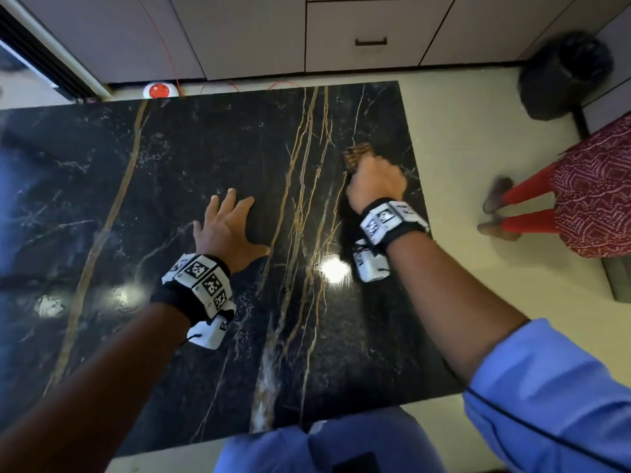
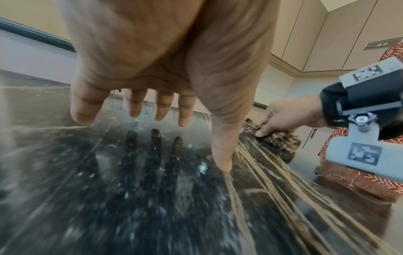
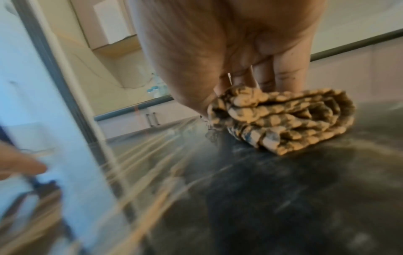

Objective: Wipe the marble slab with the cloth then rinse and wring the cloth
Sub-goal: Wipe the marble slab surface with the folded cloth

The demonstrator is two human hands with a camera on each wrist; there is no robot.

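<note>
Two hands on marble slab point(image 1: 205, 158), right hand point(image 1: 375, 180) gripping bunched cloth point(image 3: 290, 120), left hand point(image 1: 227, 230) spread flat

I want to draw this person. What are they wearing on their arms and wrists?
Each wrist has a black strap with white blocks printed with black square codes. A small white camera box hangs under each. Blue sleeves are pushed up. Both hands are bare.

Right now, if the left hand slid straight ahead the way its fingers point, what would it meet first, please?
Probably nothing: the left hand points across bare marble slab toward its far edge, with the cloth off to the right. Depth beyond the edge is unclear.
</note>
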